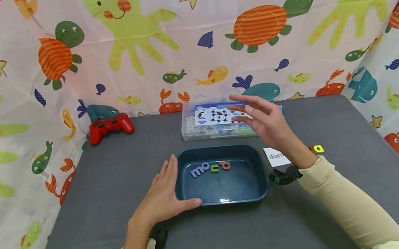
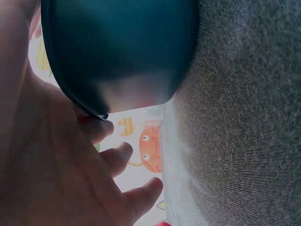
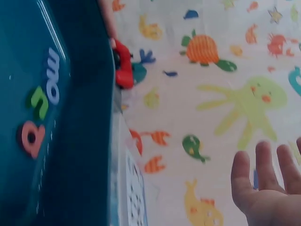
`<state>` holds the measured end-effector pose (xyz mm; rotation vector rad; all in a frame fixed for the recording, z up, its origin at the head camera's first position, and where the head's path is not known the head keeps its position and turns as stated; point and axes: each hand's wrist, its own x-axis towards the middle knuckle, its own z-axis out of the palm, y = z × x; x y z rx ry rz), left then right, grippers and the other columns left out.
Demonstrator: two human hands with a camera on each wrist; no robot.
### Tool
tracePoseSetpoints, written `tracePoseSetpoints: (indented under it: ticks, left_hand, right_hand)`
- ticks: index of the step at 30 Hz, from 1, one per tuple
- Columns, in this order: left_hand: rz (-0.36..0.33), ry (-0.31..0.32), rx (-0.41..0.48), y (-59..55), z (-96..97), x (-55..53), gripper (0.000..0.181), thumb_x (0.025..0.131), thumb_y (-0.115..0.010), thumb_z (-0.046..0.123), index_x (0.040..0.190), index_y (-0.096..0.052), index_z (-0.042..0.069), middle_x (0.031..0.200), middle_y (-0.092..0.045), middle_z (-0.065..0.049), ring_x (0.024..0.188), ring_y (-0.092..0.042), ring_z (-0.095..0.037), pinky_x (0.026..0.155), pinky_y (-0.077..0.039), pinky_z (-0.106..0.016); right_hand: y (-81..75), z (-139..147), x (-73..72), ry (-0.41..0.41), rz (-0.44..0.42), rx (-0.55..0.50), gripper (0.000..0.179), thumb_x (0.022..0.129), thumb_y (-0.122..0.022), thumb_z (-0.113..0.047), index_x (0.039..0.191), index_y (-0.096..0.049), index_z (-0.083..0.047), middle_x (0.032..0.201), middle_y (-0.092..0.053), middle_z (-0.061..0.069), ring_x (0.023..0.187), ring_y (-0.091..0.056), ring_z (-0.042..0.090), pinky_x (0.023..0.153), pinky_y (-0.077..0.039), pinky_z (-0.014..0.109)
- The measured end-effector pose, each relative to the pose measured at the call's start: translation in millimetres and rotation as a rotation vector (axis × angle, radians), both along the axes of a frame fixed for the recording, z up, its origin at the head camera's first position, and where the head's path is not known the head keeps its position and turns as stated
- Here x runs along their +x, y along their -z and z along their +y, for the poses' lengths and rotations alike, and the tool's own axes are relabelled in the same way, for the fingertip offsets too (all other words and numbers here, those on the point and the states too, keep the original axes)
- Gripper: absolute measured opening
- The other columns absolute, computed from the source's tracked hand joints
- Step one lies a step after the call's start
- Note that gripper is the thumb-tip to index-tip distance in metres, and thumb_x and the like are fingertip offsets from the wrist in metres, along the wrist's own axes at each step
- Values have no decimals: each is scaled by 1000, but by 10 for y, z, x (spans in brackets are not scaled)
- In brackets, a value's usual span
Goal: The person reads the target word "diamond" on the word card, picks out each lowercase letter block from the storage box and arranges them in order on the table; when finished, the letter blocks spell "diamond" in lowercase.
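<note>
The left hand (image 1: 161,197) rested extended fingers against the dark-blue tray (image 1: 230,185) containing letters (image 1: 212,168). The right hand (image 1: 265,122), fingers spread and holding nothing, hovered near the clear case (image 1: 200,132).

The right hand (image 3: 270,193) is showing at lower right, fingers pointing up before the cloth (image 3: 197,94). Two purple letters (image 3: 52,70), a green letter (image 3: 38,102) and a red letter (image 3: 25,135) are lying in a row in the tray (image 3: 91,150). At its rim, a controller (image 3: 124,68), a box (image 3: 134,193) and some left hand (image 3: 107,21) are peeking out.
</note>
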<state>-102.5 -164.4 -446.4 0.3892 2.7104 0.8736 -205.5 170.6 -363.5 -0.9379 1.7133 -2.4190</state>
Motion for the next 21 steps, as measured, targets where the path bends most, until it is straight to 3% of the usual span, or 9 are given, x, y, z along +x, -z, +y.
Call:
tracePoseSetpoints:
  ticks: [6,12,15,18,21]
  left_hand:
    - [1,5,9,25,-16,21,139,78,-75,82,173,1,15,179,5,-1,164,3,-30,127,-4,-65]
    - [27,20,24,23,-21,16,138,79,-73,83,173,0,13,179,4,-1,164,2,-31,127,-5,-66]
    - [28,22,21,21,-22,10,138,79,-73,83,173,0,13,179,4,-1,164,3,-30,127,-5,-66]
    - [24,23,19,17,-27,6,138,79,-73,83,173,0,12,179,5,-1,164,4,-30,127,-4,-66]
    - [23,22,20,16,-34,7,137,80,-73,81,173,1,12,179,5,-1,164,4,-29,127,-4,-66]
  right_hand:
    - [81,-333,12,-111,24,112,39,110,-52,-3,148,-57,7,155,-56,20,138,-57,37,110,-50,52]
    - [185,-578,37,-228,11,252,47,110,-61,-15,149,-54,10,155,-53,25,136,-59,42,108,-51,57]
    - [262,-690,36,-285,38,353,47,110,-61,-16,148,-55,10,153,-56,25,135,-59,42,106,-52,55]
    - [325,-797,29,-289,77,493,41,109,-60,-11,146,-59,6,147,-62,21,132,-64,34,106,-54,49]
    - [393,-885,11,-312,99,632,37,109,-58,-7,144,-62,5,140,-67,21,128,-66,35,105,-55,47]
